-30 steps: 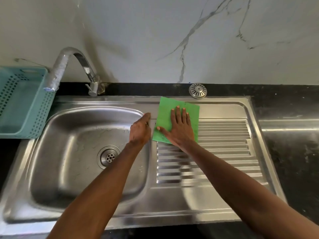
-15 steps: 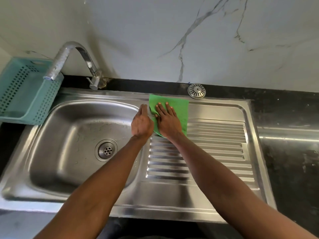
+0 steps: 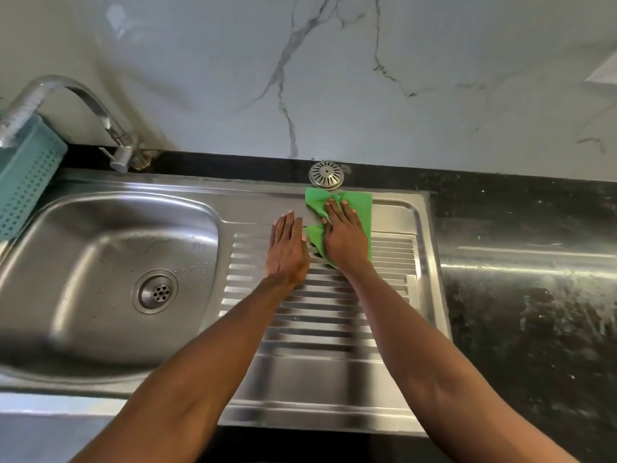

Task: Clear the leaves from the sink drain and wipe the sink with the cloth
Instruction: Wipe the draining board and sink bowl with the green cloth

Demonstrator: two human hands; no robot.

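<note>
Pressing flat-fingered, the right hand [image 3: 344, 235] pins the green cloth [image 3: 362, 208] to the draining board [image 3: 317, 329] for wiping; the left hand [image 3: 287, 252] rests flat, steadying.

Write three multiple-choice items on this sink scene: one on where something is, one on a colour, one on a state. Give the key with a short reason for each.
1. Where does the cloth lie?
A. In the sink bowl
B. At the back of the ribbed drainboard
C. In the plastic basket

2. What colour is the cloth?
A. Green
B. Yellow
C. White

3. How is the right hand on the cloth?
A. Lifted clear above it
B. Pressed on it with the fingers extended
C. Holding it under the tap

Key:
1. B, since the cloth sits on the drainboard just in front of the round strainer cap, away from the bowl.
2. A, the fabric is bright green.
3. B, the hand lies on top of the cloth, which bunches under it, while the left hand rests flat on the steel beside it.
</note>
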